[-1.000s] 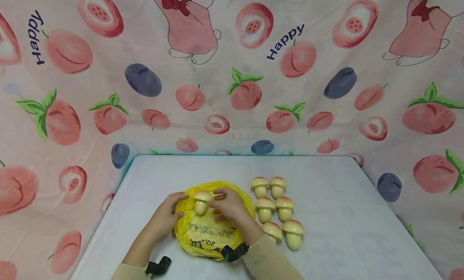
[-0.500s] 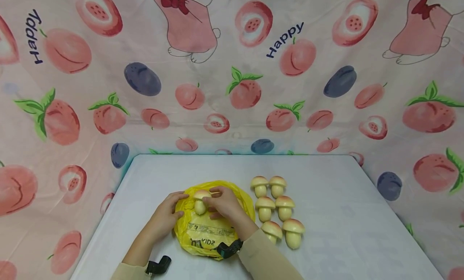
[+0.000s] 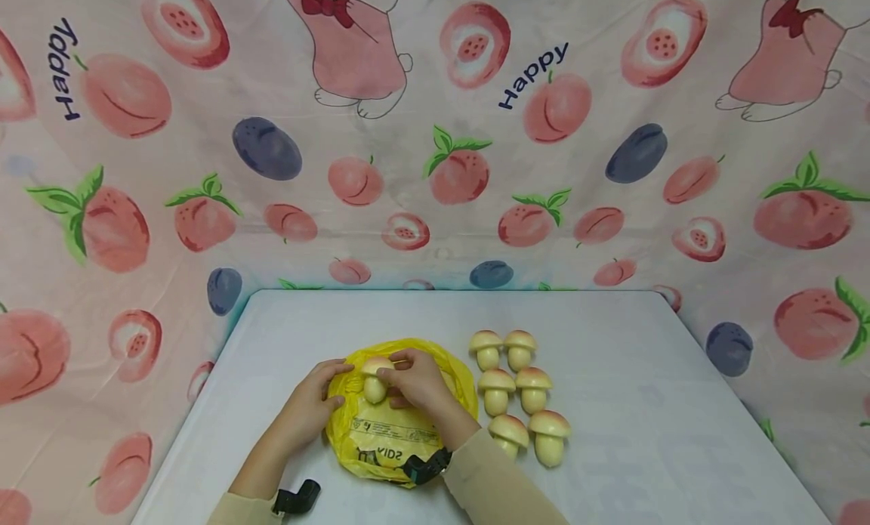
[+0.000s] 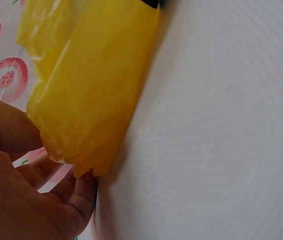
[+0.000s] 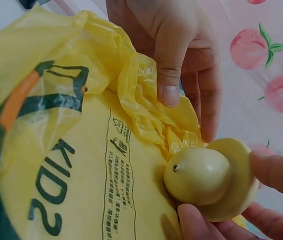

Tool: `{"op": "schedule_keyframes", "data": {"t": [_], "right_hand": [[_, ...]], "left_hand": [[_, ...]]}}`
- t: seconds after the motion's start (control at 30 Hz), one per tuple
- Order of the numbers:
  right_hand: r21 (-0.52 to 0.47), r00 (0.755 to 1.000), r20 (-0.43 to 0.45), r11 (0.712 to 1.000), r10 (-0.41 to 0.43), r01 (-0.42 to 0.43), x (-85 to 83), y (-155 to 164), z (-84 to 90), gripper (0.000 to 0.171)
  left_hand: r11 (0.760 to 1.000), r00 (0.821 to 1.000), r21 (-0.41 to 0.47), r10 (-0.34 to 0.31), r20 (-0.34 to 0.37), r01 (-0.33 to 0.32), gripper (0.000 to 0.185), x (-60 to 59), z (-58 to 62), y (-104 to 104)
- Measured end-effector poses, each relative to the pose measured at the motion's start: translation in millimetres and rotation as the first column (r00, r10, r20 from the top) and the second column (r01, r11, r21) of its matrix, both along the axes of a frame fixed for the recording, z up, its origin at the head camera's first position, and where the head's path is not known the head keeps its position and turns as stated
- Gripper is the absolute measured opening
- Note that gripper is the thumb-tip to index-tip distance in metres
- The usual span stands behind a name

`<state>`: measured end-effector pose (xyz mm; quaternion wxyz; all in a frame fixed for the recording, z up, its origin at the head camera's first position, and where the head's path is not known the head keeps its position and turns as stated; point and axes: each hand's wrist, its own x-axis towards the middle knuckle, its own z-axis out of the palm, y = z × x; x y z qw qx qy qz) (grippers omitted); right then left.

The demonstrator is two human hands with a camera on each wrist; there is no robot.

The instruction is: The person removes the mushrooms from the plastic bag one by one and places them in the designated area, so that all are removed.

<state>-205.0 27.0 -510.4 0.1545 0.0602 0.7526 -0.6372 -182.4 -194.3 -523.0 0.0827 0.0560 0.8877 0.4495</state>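
Head view, lower centre: right hand (image 3: 416,378) pinches a toy mushroom (image 3: 374,380) at the yellow bag (image 3: 394,434) mouth; left hand (image 3: 319,393) grips the bag's edge.

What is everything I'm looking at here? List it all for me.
Toy mushroom in hand: 1, pale yellow, on the yellow bag.
Toy mushrooms in rows: 6, yellow with pinkish caps, on the table right of the bag.
Plastic bag: 1, yellow with dark print, front of table.
Table: 1, white.
Backdrop cloth: 1, pink with peaches and plums, around the table.
Left hand: 1, grips the bag's edge.
Right hand: 1, pinches the mushroom.
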Motion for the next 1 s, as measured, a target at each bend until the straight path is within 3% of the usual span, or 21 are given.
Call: {"op": "schedule_keyframes", "data": {"t": [0.2, 0.47, 1.0], "right_hand": [[-0.024, 1.000, -0.022, 1.000, 0.014, -0.015, 1.0, 0.8, 1.0, 0.041], [0.026, 1.000, 0.008, 1.000, 0.010, -0.010, 1.3, -3.2, 5.0, 0.051], [0.061, 1.000, 0.009, 0.998, -0.002, 0.001, 2.4, -3.2, 9.8, 0.048]], "left_hand": [[1.000, 1.000, -0.007, 0.004, 0.007, -0.004, 0.050, 0.1, 0.5, 0.1], [1.000, 1.000, -0.009, 0.001, 0.010, -0.001, 0.051, -1.5, -1.9, 0.0], [1.000, 1.000, -0.008, 0.007, 0.023, -0.007, 0.051, -2.7, -2.1, -0.1]]}}
